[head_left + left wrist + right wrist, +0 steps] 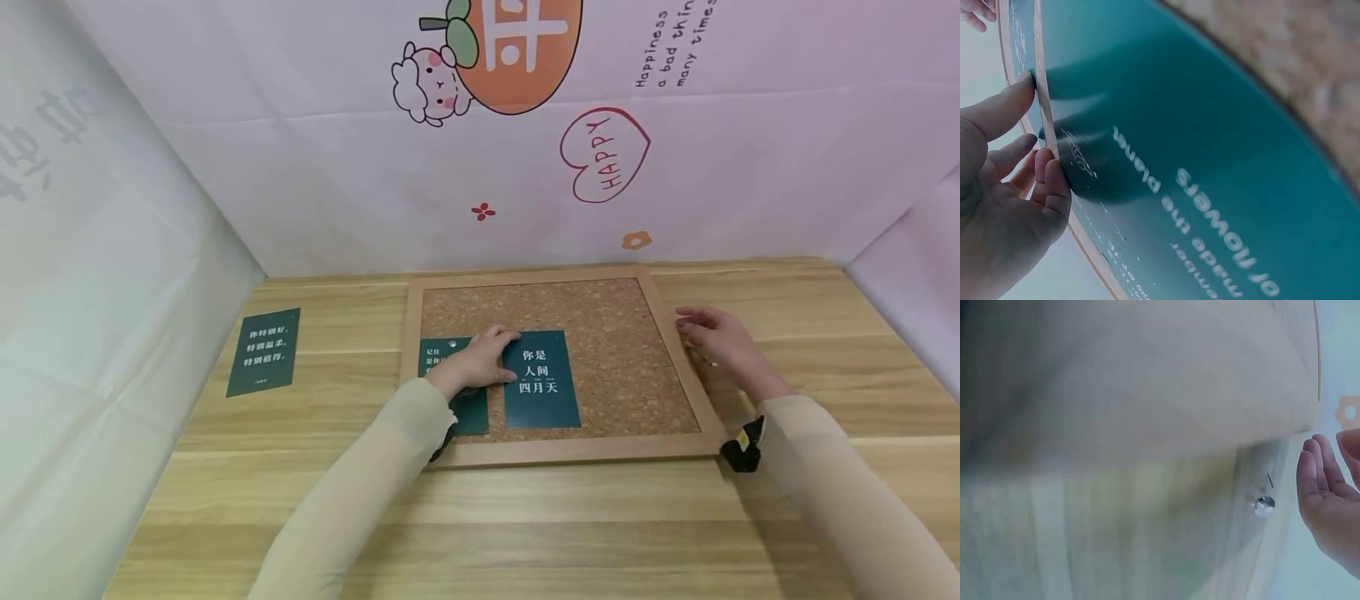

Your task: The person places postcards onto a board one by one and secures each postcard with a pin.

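A dark green card with white lettering [542, 400] lies on the corkboard [630, 367]. My left hand [476, 362] rests along its left edge, fingertips at the top corner and thumb lower down. In the left wrist view, the fingers of that hand [1016, 206] are at the card's edge. Under my left wrist is another green card [471, 412], partly hidden, with a clear pushpin [452, 343] near its top. My right hand [720, 342] hovers just right of the board's frame, thumb and fingers apart. Close by it is a clear-headed pushpin [1264, 506] with a metal point.
A third green card [264, 352] lies on the wooden table [525, 525] to the left. The corkboard's light wooden frame [570, 451] forms a raised border. Behind the table stands a white printed backdrop [337, 192], with white side walls.
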Motion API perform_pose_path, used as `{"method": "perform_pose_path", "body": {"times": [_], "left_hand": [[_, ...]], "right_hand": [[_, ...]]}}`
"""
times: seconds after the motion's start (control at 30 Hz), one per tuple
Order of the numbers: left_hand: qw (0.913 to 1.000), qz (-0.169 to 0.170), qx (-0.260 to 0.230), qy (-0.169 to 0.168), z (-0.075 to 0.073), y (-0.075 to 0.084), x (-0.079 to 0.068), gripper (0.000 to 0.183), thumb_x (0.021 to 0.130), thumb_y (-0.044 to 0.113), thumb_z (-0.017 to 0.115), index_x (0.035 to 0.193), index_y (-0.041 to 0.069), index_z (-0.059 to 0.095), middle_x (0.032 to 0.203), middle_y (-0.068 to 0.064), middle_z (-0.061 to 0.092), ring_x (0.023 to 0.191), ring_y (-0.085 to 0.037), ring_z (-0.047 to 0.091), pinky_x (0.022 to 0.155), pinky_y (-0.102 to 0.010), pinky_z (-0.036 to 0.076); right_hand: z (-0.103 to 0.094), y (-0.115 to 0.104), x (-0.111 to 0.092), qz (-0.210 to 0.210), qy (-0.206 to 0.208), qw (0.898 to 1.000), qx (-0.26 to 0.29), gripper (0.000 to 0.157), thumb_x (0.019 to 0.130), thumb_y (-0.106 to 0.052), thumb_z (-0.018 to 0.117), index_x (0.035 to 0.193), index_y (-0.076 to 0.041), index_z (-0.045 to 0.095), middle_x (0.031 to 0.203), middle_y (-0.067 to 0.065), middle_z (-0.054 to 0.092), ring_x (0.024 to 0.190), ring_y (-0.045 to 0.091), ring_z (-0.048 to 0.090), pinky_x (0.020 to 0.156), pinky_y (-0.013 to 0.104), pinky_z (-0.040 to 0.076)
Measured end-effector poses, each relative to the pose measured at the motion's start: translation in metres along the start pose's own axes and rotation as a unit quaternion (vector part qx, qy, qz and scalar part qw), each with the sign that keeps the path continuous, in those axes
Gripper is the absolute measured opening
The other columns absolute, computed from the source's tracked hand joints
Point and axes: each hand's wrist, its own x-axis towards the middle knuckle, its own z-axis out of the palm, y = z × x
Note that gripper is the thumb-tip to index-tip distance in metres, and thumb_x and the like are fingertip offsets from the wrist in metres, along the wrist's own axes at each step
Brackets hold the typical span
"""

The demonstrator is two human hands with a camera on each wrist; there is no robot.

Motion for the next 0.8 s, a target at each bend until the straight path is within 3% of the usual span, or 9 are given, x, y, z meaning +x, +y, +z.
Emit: {"method": "perform_pose_path", "body": {"times": [0.27, 0.4, 0.53, 0.8], "left_hand": [[1.0000, -0.004, 0.002, 0.004, 0.000, 0.001, 0.002, 0.065, 0.093, 0.020, 0.063, 0.149, 0.014, 0.032, 0.156, -0.008, 0.024, 0.145, -0.032, 0.023, 0.115, -0.047, 0.028], [1.0000, -0.006, 0.002, 0.005, -0.001, 0.002, 0.003, 0.065, 0.092, 0.020, 0.063, 0.149, 0.014, 0.032, 0.156, -0.007, 0.025, 0.144, -0.032, 0.024, 0.115, -0.047, 0.028], [1.0000, -0.003, 0.004, 0.004, 0.000, 0.002, 0.003, 0.064, 0.093, 0.020, 0.063, 0.149, 0.014, 0.032, 0.156, -0.007, 0.024, 0.144, -0.031, 0.024, 0.115, -0.046, 0.028], [1.0000, -0.005, 0.002, 0.002, -0.001, 0.001, 0.002, 0.064, 0.093, 0.020, 0.062, 0.149, 0.015, 0.032, 0.156, -0.006, 0.024, 0.144, -0.031, 0.023, 0.115, -0.046, 0.028]], "right_hand": [[-0.013, 0.004, -0.005, 0.003, -0.002, 0.999, -0.049, 0.050, 0.104, -0.026, 0.036, 0.141, 0.008, 0.036, 0.136, 0.033, 0.042, 0.117, 0.036, 0.048, 0.080, 0.022, 0.045], [-0.020, 0.009, -0.007, -0.001, -0.015, 0.997, -0.073, 0.047, 0.103, -0.025, 0.039, 0.135, 0.010, 0.042, 0.131, 0.033, 0.046, 0.099, 0.014, 0.054, 0.076, 0.024, 0.045], [-0.026, 0.016, -0.008, -0.012, -0.030, 0.996, -0.084, 0.044, 0.102, -0.021, 0.042, 0.131, 0.012, 0.045, 0.125, 0.034, 0.050, 0.083, -0.007, 0.049, 0.070, 0.022, 0.047], [-0.030, 0.022, -0.010, -0.002, -0.067, 0.993, -0.095, 0.048, 0.102, -0.027, 0.046, 0.132, 0.011, 0.045, 0.126, 0.032, 0.053, 0.084, -0.007, 0.052, 0.074, 0.023, 0.047]]}}
